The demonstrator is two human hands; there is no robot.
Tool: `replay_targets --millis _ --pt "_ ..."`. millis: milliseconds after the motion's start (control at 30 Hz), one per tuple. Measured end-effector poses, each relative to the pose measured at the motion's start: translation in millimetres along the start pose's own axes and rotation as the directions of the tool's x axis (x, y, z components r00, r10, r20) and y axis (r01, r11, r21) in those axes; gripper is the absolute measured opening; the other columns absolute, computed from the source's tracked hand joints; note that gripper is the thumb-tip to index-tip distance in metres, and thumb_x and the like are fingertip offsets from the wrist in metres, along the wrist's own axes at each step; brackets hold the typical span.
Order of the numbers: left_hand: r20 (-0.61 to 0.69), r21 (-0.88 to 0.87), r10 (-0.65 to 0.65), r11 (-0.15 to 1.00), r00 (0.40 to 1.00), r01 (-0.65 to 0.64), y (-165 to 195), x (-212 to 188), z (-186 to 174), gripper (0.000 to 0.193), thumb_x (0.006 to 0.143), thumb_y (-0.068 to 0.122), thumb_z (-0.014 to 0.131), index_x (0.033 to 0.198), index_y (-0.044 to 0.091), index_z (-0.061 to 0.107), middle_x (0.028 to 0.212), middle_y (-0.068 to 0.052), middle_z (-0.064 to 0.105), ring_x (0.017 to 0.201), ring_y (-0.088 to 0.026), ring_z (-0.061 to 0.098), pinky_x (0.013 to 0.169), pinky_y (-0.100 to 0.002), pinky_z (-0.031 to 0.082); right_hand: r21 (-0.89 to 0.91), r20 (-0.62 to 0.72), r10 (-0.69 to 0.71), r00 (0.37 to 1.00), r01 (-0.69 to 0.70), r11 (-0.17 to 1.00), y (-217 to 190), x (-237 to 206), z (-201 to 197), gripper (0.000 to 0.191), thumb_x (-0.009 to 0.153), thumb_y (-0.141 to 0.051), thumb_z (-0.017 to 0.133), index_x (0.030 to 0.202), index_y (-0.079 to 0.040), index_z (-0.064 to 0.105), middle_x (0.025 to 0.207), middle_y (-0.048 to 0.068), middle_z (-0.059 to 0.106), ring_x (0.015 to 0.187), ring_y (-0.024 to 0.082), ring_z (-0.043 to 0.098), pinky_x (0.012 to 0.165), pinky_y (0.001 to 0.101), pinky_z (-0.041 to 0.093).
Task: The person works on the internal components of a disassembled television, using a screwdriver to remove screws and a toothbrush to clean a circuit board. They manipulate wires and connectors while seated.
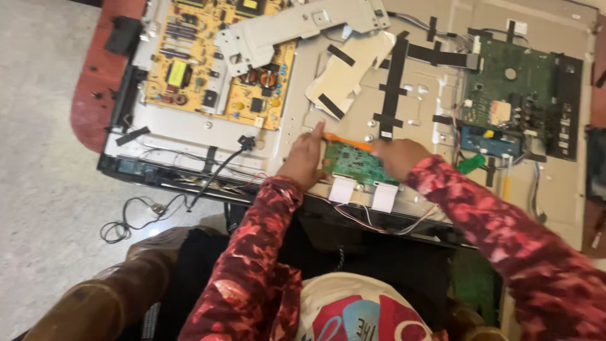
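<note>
Green circuit board (pixel 355 163), the small one at the near edge of the opened television's metal back panel (pixel 297 101), sits between my two hands. My left hand (pixel 304 159) rests at its left end, fingers half curled with one pointing up along the panel. My right hand (pixel 399 158) presses at its right end, and an orange pry tool (pixel 344 141) lies across the board's top edge between the hands; motion blur keeps me from telling which hand grips it. Two white ribbon cables (pixel 363 191) hang from the board's lower edge, so I judge that any levering should stay shallow and clear of them. A yellow power board (pixel 218 60) sits at the panel's far left, a larger green main board (pixel 505 88) at the right. The set lies on a red surface (pixel 91 95) above a pale speckled floor (pixel 44 158).
</note>
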State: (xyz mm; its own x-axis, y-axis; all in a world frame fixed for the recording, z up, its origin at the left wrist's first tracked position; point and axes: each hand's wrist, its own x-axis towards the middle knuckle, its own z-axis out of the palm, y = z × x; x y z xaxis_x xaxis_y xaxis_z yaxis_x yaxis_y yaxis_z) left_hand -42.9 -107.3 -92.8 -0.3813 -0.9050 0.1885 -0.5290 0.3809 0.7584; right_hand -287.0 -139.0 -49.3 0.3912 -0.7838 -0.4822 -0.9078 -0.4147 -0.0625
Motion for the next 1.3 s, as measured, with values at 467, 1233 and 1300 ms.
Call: replay_targets --millis 467,1233,1300 --pt "0.085 -0.03 0.113 0.993 0.99 -0.111 -4.9 5.5 2.0 0.107 0.067 0.02 0.086 0.153 -0.003 0.026 0.134 -0.02 0.06 0.125 -0.044 0.053 0.107 -0.052 0.04 -0.181 0.143 0.255 0.956 -0.228 0.957 101.2 -93.4 23.8 0.021 0.1 -0.02 0.048 0.115 -0.012 0.061 0.088 0.015 0.074 0.076 0.033 0.076 0.065 0.0482 0.06" --pt "0.072 -0.01 0.09 0.996 0.993 -0.09 0.7 5.3 -4.6 0.119 0.067 0.021 0.09 0.159 0.0 0.015 0.14 -0.015 0.062 0.123 -0.043 0.055 0.108 -0.052 0.041 0.255 0.107 0.194 0.975 -0.216 0.943 21.9 -36.5 23.9 0.038 0.108 -0.032 0.038 0.109 -0.009 0.068 0.08 0.019 0.074 0.075 0.039 0.073 0.073 0.0507 0.055" --pt "0.073 -0.035 0.081 0.996 0.994 -0.078 2.8 4.9 -6.1 0.118 0.068 0.02 0.088 0.159 0.002 0.016 0.14 -0.015 0.063 0.122 -0.043 0.056 0.108 -0.051 0.042 0.227 0.168 0.239 0.956 -0.273 0.935 39.8 -53.7 27.7 0.041 0.11 -0.036 0.036 0.107 -0.01 0.068 0.083 0.019 0.075 0.078 0.039 0.073 0.075 0.0503 0.055"
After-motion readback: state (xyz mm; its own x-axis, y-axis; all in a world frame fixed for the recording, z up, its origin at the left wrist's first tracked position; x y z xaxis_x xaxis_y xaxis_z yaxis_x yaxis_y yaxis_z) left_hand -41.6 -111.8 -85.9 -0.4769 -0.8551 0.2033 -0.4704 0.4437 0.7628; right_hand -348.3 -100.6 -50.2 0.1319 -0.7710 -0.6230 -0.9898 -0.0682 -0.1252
